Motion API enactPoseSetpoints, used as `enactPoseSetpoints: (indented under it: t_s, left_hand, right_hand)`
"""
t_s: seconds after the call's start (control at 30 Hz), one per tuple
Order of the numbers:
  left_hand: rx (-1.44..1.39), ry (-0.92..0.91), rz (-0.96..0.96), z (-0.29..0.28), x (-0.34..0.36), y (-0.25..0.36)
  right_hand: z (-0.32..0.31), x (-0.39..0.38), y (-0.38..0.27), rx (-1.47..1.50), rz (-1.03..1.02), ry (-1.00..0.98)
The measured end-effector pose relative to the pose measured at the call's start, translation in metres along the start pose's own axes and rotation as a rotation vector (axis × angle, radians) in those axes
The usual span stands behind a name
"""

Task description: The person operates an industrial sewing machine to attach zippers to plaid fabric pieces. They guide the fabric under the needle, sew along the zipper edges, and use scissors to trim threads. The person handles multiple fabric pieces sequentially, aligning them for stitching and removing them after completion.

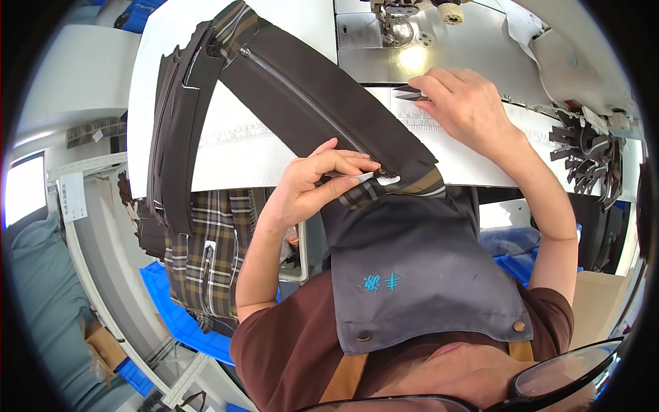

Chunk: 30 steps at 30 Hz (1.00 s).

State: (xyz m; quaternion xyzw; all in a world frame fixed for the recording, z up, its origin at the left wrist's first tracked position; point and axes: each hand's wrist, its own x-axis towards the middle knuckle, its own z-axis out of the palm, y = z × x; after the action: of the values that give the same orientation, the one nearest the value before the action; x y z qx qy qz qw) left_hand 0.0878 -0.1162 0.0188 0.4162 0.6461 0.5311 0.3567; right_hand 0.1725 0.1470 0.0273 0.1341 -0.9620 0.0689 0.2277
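Note:
A long dark brown fabric panel (319, 82) with a metal zipper (302, 97) running along it lies slantwise across the white table. My left hand (312, 182) pinches the panel's near end by the zipper's end, where a white strip and plaid lining (425, 182) show. To the right, my right hand (467, 106) is closed round small thread snips (410, 95). Their dark blades point left and stand slightly apart, away from the fabric. The snips' handles are hidden in my palm.
A sewing machine (395, 27) stands at the far edge. More brown pieces (182, 117) and plaid zippered pieces (209, 254) hang over the table's left edge, above a blue bin (182, 319). Dark fabric strips (590, 154) hang at the right. A printed ruler (237, 132) crosses the white table (226, 165).

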Motion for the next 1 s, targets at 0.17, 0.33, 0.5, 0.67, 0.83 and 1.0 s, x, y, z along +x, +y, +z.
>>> enactPoseSetpoints:
  t_s: [0.17,0.33,0.5,0.67,0.83,1.0]
  left_hand:
    - [0.013,-0.007,-0.024,-0.001,0.002,0.004]
    - [-0.175,1.037,0.021,0.004,0.02,0.009]
    - [-0.643,0.701,-0.173,-0.083,0.034,-0.015]
    - [0.862,0.451,-0.048,-0.067,0.093,-0.007]
    - [0.124,0.888,-0.206,-0.052,-0.051,0.044]
    - [-0.008,1.58,-0.219,-0.059,-0.308,0.066]
  right_hand:
    - [0.015,0.004,0.005,0.009,-0.028,-0.043]
    - [0.0,-0.005,0.024,-0.168,0.037,-0.007]
    - [0.018,-0.002,-0.04,0.233,-0.15,-0.293]
    - [0.02,0.003,-0.048,0.302,-0.089,-0.248]
    - [0.011,-0.02,-0.022,0.136,-0.083,-0.13]
    - [-0.022,-0.06,0.051,-0.001,0.016,-0.126]
